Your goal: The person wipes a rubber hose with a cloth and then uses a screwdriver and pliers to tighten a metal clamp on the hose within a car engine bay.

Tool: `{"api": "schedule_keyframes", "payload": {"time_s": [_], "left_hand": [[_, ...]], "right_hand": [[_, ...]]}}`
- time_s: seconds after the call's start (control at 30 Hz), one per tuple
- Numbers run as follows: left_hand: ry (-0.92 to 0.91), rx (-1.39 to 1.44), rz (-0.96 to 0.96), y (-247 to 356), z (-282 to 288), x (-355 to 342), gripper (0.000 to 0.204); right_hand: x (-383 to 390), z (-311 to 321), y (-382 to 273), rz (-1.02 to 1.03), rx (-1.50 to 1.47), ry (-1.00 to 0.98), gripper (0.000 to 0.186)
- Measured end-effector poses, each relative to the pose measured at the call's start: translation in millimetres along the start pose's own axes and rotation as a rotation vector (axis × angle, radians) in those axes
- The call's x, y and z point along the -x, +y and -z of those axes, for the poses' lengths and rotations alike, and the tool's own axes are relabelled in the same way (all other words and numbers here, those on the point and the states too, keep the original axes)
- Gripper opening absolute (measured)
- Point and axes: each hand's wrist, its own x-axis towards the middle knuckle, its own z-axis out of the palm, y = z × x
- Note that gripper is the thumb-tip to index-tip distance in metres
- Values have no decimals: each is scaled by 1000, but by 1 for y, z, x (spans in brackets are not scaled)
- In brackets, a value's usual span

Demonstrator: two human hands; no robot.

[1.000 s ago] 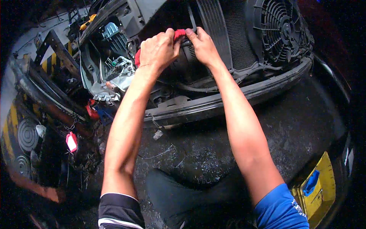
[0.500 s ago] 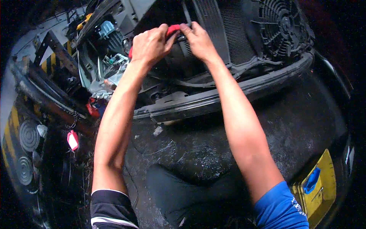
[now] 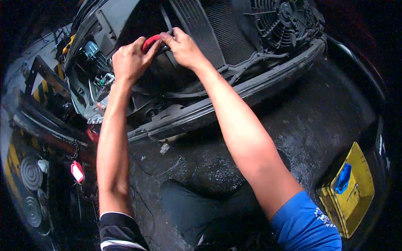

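Both arms reach forward into the opened front of a car. My left hand (image 3: 129, 60) is closed around one end of a red, curved, cloth-like strip (image 3: 153, 40). The other end is pinched by my right hand (image 3: 183, 48), its thumb pressed against the red piece. A dark part shows just under the strip between the hands; its kind cannot be made out. Right beside my right fingertips stands a thin grey bar (image 3: 166, 19). My fingers hide much of the strip.
A radiator (image 3: 232, 35) and a black fan (image 3: 287, 19) sit right of my hands, with the bumper beam (image 3: 217, 98) running below. A yellow bin (image 3: 362, 190) holding a blue object (image 3: 343, 179) stands at lower right. A red-and-white tag (image 3: 77, 171) hangs at left.
The whole scene has shifted left in view as the head turned. Both hands still hold the red strip, and the red end once visible left of my left hand no longer shows.
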Motion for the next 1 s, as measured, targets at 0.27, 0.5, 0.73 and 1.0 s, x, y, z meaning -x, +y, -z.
{"api": "schedule_keyframes", "payload": {"time_s": [0.27,0.5,0.73,1.0], "left_hand": [[310,-16,147,11,-9,7,43],[122,739,394,-11,25,12,52],[50,1000,431,-14,39,24,51],[73,989,397,-12,34,34,51]], "right_hand": [[3,-2,-1,17,-19,51,55],[1,4,-1,-42,9,-52,57],[0,3,-1,-69,-12,-55,53],[-5,3,7,-103,-25,-54,54]]}}
